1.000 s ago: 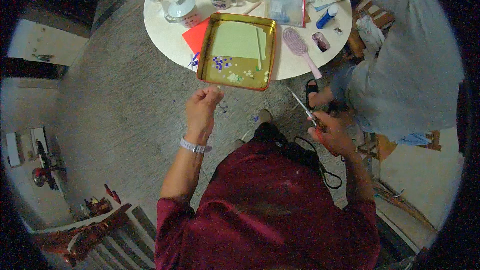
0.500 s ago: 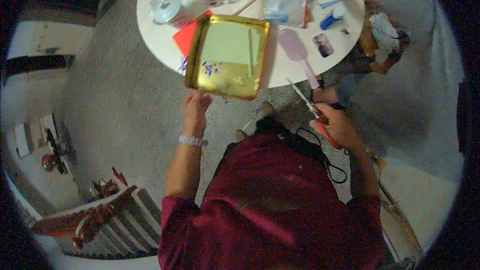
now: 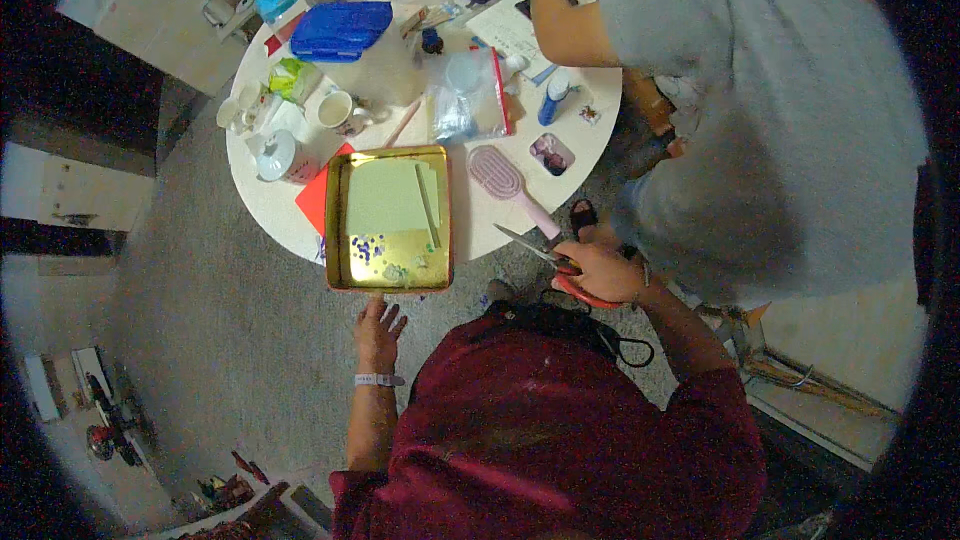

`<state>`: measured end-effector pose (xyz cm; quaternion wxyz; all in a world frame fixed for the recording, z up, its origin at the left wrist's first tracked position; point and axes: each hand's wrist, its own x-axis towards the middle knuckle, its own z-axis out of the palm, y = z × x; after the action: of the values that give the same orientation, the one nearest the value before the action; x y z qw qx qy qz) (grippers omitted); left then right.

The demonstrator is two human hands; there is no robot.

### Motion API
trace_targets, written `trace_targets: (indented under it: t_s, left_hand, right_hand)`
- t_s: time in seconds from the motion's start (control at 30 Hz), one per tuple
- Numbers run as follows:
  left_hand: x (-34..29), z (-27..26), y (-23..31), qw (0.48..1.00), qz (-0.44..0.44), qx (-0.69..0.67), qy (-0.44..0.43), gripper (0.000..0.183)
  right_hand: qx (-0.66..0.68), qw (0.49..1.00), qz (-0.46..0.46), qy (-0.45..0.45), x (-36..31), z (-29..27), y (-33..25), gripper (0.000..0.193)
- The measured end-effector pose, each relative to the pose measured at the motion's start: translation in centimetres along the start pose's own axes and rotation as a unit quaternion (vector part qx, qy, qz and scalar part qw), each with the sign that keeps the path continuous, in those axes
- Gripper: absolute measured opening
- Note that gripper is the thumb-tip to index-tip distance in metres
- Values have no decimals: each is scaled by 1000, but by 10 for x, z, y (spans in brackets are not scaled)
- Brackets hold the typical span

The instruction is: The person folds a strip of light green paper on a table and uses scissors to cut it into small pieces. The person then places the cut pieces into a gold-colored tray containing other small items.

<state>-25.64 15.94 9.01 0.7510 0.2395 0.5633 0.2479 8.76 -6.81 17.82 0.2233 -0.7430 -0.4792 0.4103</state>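
Observation:
My right hand (image 3: 612, 272) is closed round the red handles of a pair of scissors (image 3: 532, 245), whose blades point up and left just off the table's near edge. Below the front rim of a gold tin tray (image 3: 440, 220), my left hand (image 3: 377, 338) has its fingers spread, with nothing in it. Whether a fingertip touches the rim I cannot tell. In the tray lie pale green paper sheets (image 3: 380, 195), a narrow strip (image 3: 427, 202), small purple pieces (image 3: 366, 248) and a few pale scraps (image 3: 398, 271). A red sheet (image 3: 314, 202) sticks out under the tray's left side.
On the round white table (image 3: 480, 240) are a pink hairbrush (image 3: 497, 176), a zip bag (image 3: 470, 95), a blue-and-white bottle (image 3: 552, 100), a mug (image 3: 335, 110), a lidded white pot (image 3: 283, 157) and a blue box (image 3: 342, 30). Another person in grey (image 3: 700, 30) reaches over from the right.
The view has shifted, showing more of the table's far side. My left hand's fingers, bunched near the tray's front rim before, are now spread. My right hand keeps hold of the scissors.

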Motion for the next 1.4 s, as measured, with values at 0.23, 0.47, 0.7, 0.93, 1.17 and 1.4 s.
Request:
trace_targets:
  t_s: [0.23,0.47,0.7,0.93,1.17,1.4]
  left_hand:
    - [41,20,-13,995,-32,-39,-82,47]
    - [54,26,-17,989,-38,-84,-116,41]
    - [19,11,-20,992,-6,-18,-125,39]
    - [-27,-6,-28,992,-47,-95,-65,59]
    - [-41,-51,-50,985,22,-146,-88,62]
    - [-76,-120,-54,984,81,-120,-104,59]
  right_hand:
    - [-56,998,21,13,4,-14,-9,31]
    - [-40,996,-60,57,17,-4,3,35]
    - [-65,995,-69,21,33,-14,-60,44]
    - [-63,984,-167,-12,69,9,-119,43]
    - [-197,945,-258,45,139,106,-131,39]
    - [-350,889,-294,-6,144,187,-210,39]
